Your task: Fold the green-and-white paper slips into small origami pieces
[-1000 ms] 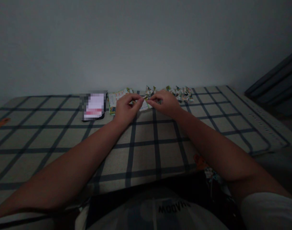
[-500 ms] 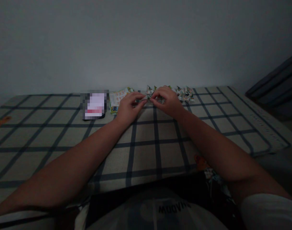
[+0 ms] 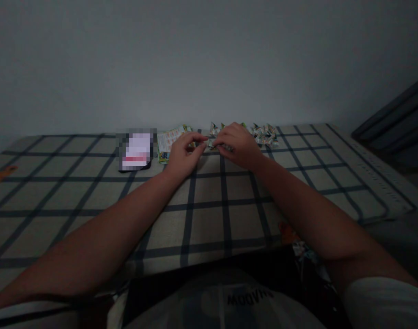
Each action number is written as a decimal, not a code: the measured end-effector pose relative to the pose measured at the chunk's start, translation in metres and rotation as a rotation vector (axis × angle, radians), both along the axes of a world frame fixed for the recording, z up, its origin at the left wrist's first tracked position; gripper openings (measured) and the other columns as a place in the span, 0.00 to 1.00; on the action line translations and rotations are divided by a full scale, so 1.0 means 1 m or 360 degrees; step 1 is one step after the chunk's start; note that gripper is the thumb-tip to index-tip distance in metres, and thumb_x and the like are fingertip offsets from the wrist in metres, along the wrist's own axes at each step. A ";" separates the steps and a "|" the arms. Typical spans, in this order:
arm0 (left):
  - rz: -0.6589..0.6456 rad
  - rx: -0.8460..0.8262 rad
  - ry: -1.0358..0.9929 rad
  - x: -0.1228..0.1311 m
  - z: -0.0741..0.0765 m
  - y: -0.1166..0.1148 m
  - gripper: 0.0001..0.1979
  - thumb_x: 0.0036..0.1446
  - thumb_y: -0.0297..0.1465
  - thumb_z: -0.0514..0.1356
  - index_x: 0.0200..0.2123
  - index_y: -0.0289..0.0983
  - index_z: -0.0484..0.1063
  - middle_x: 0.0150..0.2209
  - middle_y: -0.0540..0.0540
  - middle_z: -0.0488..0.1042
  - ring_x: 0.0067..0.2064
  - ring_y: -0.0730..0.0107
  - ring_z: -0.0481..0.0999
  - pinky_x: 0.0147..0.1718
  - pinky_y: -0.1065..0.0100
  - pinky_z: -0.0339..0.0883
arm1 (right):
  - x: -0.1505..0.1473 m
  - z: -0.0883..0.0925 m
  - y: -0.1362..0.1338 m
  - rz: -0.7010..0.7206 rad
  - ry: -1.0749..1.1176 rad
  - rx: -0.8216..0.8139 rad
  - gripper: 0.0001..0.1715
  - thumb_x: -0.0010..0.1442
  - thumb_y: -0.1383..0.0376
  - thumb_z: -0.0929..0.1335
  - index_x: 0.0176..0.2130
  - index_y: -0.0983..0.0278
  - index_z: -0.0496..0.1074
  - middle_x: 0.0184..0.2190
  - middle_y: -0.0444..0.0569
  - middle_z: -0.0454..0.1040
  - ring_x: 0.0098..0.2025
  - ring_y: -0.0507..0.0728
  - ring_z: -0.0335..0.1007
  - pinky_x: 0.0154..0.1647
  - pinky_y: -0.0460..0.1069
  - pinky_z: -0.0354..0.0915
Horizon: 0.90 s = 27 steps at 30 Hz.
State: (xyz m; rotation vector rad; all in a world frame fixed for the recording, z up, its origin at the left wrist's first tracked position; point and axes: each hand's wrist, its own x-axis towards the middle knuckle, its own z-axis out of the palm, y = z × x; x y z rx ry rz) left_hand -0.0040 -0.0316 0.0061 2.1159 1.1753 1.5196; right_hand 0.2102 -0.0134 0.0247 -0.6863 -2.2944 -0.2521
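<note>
A small piece of folded printed paper [image 3: 211, 143] is between my two hands, low over the cloth. My left hand [image 3: 185, 151] has its thumb and index finger at the paper's left end, closed on it with a slight gap showing behind the tips. From the other side my right hand [image 3: 239, 145] pinches the same paper, its curled fingers covering part of it. Just beyond and to the right of my right hand sit several pointed folded paper pieces [image 3: 265, 135], white and green. Beside my left hand lies a stack of printed paper sheets [image 3: 167, 139], partly hidden by it.
A phone [image 3: 136, 151] with a blurred lit screen lies left of the sheets. Everything rests on a checked cloth [image 3: 209, 219] over a flat surface, which meets a plain wall [image 3: 209, 59] at the back. Dark fabric [image 3: 397, 119] hangs at the right.
My fingertips have drawn slightly apart and the folded paper between them is turned to a flatter angle. The phone, sheets and other folded pieces stay put.
</note>
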 end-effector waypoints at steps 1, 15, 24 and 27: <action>0.0006 -0.0004 0.0000 0.000 0.000 0.000 0.08 0.59 0.35 0.61 0.36 0.39 0.79 0.39 0.45 0.80 0.42 0.65 0.78 0.35 0.68 0.71 | 0.000 0.001 -0.001 -0.0020 -0.0032 0.0027 0.10 0.67 0.66 0.65 0.42 0.60 0.77 0.42 0.50 0.76 0.48 0.60 0.66 0.52 0.57 0.59; 0.0051 -0.0087 0.0044 0.000 0.000 0.002 0.10 0.56 0.37 0.62 0.26 0.39 0.78 0.29 0.48 0.81 0.33 0.67 0.78 0.31 0.68 0.68 | 0.002 0.003 -0.004 -0.0011 -0.0233 0.0128 0.08 0.67 0.68 0.66 0.41 0.57 0.76 0.43 0.49 0.75 0.49 0.61 0.63 0.49 0.56 0.56; 0.0140 -0.0077 0.0032 0.002 0.000 0.003 0.08 0.54 0.33 0.62 0.24 0.39 0.75 0.25 0.50 0.77 0.30 0.69 0.75 0.31 0.68 0.67 | 0.001 0.003 -0.005 -0.0022 -0.0264 0.0119 0.12 0.67 0.67 0.66 0.48 0.57 0.76 0.44 0.50 0.75 0.49 0.61 0.63 0.49 0.56 0.57; 0.0158 -0.0073 0.0029 0.003 0.000 0.002 0.08 0.54 0.33 0.62 0.24 0.38 0.75 0.25 0.50 0.77 0.30 0.69 0.75 0.31 0.68 0.66 | 0.000 0.002 -0.005 -0.0032 -0.0251 0.0112 0.13 0.67 0.66 0.66 0.50 0.56 0.76 0.43 0.49 0.75 0.48 0.60 0.63 0.48 0.56 0.57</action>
